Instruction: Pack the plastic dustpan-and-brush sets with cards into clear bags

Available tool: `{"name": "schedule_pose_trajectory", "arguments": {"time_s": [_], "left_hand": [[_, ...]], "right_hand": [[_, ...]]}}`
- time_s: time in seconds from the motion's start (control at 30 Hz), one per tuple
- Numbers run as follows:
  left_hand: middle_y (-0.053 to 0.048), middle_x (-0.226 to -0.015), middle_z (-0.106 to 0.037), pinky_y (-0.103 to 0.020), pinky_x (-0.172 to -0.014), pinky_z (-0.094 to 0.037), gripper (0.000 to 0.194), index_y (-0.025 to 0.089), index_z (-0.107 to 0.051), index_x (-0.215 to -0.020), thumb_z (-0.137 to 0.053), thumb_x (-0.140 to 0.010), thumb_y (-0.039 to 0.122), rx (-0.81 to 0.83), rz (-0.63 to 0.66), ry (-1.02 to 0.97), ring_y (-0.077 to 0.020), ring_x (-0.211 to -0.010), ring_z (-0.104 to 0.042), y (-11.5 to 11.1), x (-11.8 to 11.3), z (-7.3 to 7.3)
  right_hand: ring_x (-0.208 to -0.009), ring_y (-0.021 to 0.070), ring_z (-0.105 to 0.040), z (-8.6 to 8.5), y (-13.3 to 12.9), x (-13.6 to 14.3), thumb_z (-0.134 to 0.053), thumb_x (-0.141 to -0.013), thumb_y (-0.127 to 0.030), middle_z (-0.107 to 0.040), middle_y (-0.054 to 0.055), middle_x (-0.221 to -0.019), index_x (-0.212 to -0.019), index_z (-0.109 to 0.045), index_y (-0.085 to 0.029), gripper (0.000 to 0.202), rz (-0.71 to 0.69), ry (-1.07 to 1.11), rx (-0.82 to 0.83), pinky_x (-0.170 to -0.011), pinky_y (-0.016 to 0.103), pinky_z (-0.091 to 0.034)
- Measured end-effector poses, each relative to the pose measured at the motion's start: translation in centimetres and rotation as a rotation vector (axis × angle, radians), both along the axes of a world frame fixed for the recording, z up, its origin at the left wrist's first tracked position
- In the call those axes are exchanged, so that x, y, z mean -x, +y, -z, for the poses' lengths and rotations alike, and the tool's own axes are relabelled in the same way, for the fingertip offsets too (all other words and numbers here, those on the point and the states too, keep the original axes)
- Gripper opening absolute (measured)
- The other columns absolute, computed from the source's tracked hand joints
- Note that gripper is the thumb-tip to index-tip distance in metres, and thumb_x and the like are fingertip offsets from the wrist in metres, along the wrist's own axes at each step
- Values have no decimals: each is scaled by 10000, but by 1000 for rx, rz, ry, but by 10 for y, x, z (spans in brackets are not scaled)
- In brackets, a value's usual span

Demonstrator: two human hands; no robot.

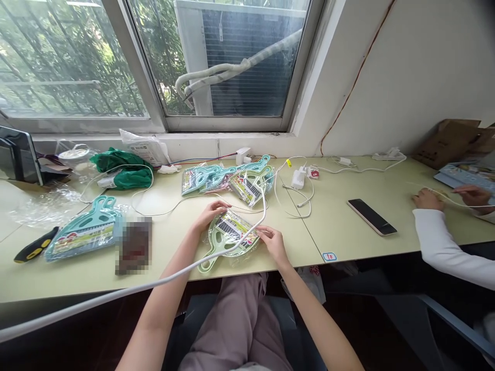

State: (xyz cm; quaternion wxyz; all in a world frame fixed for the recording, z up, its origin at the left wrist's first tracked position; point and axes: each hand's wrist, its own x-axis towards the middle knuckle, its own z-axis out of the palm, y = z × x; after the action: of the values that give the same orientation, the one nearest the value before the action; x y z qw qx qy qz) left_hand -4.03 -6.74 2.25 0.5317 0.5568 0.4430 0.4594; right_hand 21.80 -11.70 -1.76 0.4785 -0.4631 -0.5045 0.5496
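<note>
I have the light green dustpan pack (217,246) just in front of me at the near edge of the table (336,239), its looped handle pointing near and left and its wide end far and right. My left hand (212,215) curls over the far left side, and my right hand (273,241) pinches the right edge between thumb and fingers. Holding it from opposite sides probably keeps the slippery clear wrapper steady, and leaves the printed label facing up between my hands.

A white cable (154,284) loops across my view over the pack; it seems to hang above rather than rest on it, though I cannot be sure.

Just beyond, more wrapped dustpans (203,178) overlap in a pile, a green one (249,186) uppermost at its right end, presumably grouped there to keep them within reach. To the left, a blue-green pack (87,232) lies apart, between a black-and-yellow handle (36,245) and a blurred brown object (133,247) that I cannot make out.

Right of the pile sits a white charger (298,178) among thin leads. Farther right a phone (372,216) lies flat, well apart from my work, perhaps to stay out of the way. At the far right are a co-worker's hands (427,200).
</note>
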Motion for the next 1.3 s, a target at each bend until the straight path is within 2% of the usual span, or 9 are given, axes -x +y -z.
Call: {"name": "schedule_pose_trajectory", "arguments": {"time_s": [0.23, 0.5, 0.67, 0.8, 0.87, 0.97, 1.03, 1.17, 1.3], "left_hand": [[-72, -1015, -645, -273, -728, -454, 240, 158, -576, -806, -687, -704, 344, 24, -12, -57, -162, -817, -585, 0, -1, 3], [-43, -963, -624, -257, -696, -445, 209, 163, -548, -780, -655, -684, 314, 23, -29, -33, -145, -776, -565, 4, -1, 5], [-40, -843, -617, -280, -616, -440, 239, 182, -509, -736, -519, -755, 420, 97, 5, -94, -160, -688, -556, 5, 0, 9], [-27, -827, -616, -271, -645, -435, 290, 181, -482, -732, -681, -700, 389, 26, -58, 83, -156, -715, -568, 2, -5, 9], [-36, -942, -627, -269, -689, -448, 362, 187, -483, -823, -758, -640, 333, -9, -65, 125, -162, -800, -590, -2, -8, 5], [-69, -1099, -609, -289, -757, -463, 449, 196, -495, -968, -778, -637, 307, -6, -27, 118, -183, -938, -597, -10, -10, -8], [-88, -1126, -610, -309, -777, -467, 485, 195, -515, -1059, -766, -662, 315, 45, 44, 106, -200, -968, -600, -16, -11, -16], [-74, -966, -661, -319, -718, -470, 563, 179, -548, -1176, -760, -680, 338, 162, 217, 113, -199, -816, -632, -21, -14, -19], [-35, -826, -653, -296, -661, -460, 575, 176, -587, -1164, -779, -653, 360, 122, 97, 110, -176, -700, -616, -16, -29, -11]], "right_hand": [[-1088, 276, -626, -8, 4, -17, -791, -641, -410, -659, 104, -1203, -884, -766, -218, 311, -156, 4, -72, -949, 418, -500], [-1167, 292, -574, -22, -8, -15, -811, -610, -437, -554, 106, -1324, -913, -772, -223, 374, -343, -120, -89, -943, 390, -514], [-1154, 305, -582, -15, -3, -14, -754, -664, -510, -600, 132, -1268, -889, -777, -207, 378, -312, -192, -96, -943, 417, -499], [-1138, 309, -593, -7, 2, -11, -673, -742, -512, -683, 138, -1122, -774, -775, -192, 338, -196, -192, -96, -978, 447, -453], [-1054, 291, -637, -5, 4, -9, -725, -686, -448, -678, 125, -1145, -855, -761, -196, 306, -141, -113, -39, -924, 432, -492], [-937, 249, -674, -8, 5, -9, -757, -610, -315, -682, 103, -1139, -1067, -683, -212, 475, -106, 2, 22, -845, 409, -536], [-937, 243, -672, -13, 5, -11, -732, -588, -247, -694, 95, -1095, -1074, -650, -209, 495, -80, 37, 33, -825, 394, -545], [-1043, 260, -640, -20, 0, -13, -655, -625, -220, -681, 103, -1118, -1066, -597, -211, 445, 0, 93, 61, -821, 383, -549], [-947, 252, -683, -13, -1, -11, -608, -725, -302, -691, 83, -1073, -1210, -501, -244, 500, 10, 193, 160, -786, 393, -563]]}}
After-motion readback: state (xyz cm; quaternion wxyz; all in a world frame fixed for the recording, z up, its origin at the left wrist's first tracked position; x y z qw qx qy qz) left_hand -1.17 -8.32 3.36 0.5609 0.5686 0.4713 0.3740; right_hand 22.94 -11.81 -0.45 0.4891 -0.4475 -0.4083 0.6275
